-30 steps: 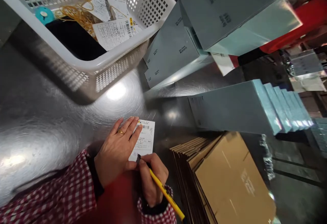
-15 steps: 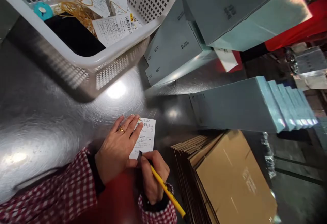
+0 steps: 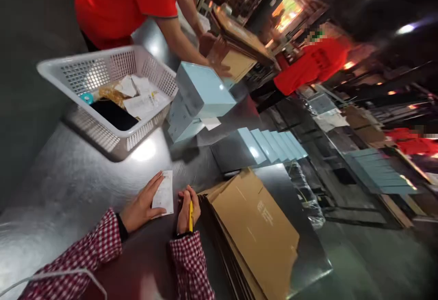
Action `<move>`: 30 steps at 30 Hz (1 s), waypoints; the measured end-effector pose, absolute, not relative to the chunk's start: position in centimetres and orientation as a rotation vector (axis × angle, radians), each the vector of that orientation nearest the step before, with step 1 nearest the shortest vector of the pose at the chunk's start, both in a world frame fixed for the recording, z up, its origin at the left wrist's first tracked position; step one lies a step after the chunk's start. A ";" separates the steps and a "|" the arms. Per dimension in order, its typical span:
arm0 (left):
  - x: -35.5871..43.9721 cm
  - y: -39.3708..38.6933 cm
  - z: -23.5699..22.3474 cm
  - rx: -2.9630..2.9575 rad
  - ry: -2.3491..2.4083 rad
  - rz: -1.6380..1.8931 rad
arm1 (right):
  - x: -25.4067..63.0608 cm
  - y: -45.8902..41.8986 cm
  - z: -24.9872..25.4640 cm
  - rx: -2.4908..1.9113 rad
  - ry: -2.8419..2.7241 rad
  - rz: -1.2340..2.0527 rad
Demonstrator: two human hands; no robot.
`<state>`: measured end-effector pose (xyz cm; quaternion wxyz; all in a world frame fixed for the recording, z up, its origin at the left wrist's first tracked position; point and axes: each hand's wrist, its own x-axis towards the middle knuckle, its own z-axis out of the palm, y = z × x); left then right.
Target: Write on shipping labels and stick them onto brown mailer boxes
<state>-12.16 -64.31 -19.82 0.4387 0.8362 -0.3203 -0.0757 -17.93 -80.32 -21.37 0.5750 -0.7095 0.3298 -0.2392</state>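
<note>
The view has swung up from the slip (image 3: 163, 195); the pen (image 3: 190, 215) tip is now off the paper, so the writing probably paused. Left hand (image 3: 142, 206) lies flat, pinning the slip on the bench (image 3: 68, 190). Right hand (image 3: 186, 208) grips the pen beside the cardboard stack (image 3: 253, 227).

Dim packing hall, seen from my feed.
I see a brushed steel table (image 3: 68, 186) catching a bright lamp glare, a dark floor (image 3: 376, 254) to the right, and warm orange lights (image 3: 287, 12) glowing far back.
</note>
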 end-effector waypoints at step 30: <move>-28.3 -67.2 2.5 1.289 0.242 0.024 | -28.4 -82.6 1.0 -1.133 0.190 -0.188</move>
